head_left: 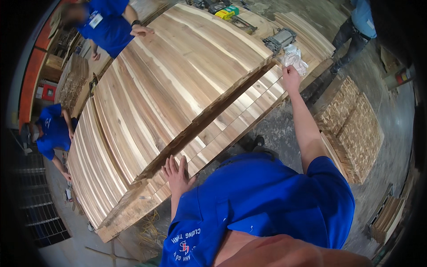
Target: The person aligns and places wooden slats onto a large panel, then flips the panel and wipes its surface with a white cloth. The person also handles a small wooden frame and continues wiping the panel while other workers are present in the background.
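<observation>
One stepped-edged, streaky wooden panel [178, 75], left hand [177, 178] wide beside it, right hand [291, 79] narrow, hold unclear

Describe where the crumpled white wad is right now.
In the head view, the crumpled white wad lies toward the upper right, next to the person's right hand and the grey metal device.

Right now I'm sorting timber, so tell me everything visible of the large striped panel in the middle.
The large panel looks like wood: long strips side by side, cream to brown, running from far edge to near. It appears to lie flat above lower boards, a dark gap beneath its uneven near edge. A co-worker's hand is at its far edge. The left hand is by its near edge; whether it touches is unclear.
</observation>
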Tool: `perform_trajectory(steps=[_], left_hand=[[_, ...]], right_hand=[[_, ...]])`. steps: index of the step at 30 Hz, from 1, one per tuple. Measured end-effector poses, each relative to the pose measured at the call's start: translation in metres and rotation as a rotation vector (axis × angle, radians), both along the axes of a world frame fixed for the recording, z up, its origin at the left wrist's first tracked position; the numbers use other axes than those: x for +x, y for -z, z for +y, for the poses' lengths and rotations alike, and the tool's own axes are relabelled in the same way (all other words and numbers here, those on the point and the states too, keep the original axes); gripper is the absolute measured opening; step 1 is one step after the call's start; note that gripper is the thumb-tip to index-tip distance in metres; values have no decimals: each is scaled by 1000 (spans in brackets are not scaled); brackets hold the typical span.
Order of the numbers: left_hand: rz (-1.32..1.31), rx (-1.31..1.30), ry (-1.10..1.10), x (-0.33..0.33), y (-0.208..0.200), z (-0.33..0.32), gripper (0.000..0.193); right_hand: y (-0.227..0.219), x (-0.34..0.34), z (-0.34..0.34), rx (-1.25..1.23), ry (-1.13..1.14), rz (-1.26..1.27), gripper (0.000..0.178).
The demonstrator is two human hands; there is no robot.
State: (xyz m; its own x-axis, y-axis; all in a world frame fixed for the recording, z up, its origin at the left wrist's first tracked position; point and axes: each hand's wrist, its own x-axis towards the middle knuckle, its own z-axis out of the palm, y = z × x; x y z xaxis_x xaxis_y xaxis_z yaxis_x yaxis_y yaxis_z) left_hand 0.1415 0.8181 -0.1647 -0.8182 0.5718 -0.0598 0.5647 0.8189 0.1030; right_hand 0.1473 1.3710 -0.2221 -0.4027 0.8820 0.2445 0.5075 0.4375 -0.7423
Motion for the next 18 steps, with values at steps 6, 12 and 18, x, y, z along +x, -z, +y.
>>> perform_trajectory(steps=[6,12,18], left_hand=[[18,135,173,-5,-14,84,83],[-7,176,371,-18,-10,221,83],[-25,34,317,-23,10,305,92]], right_hand=[[24,19,39,-188,92,582,23],[38,50,116,183,282,273,22],[30,34,131,-43,-43,37,36]])
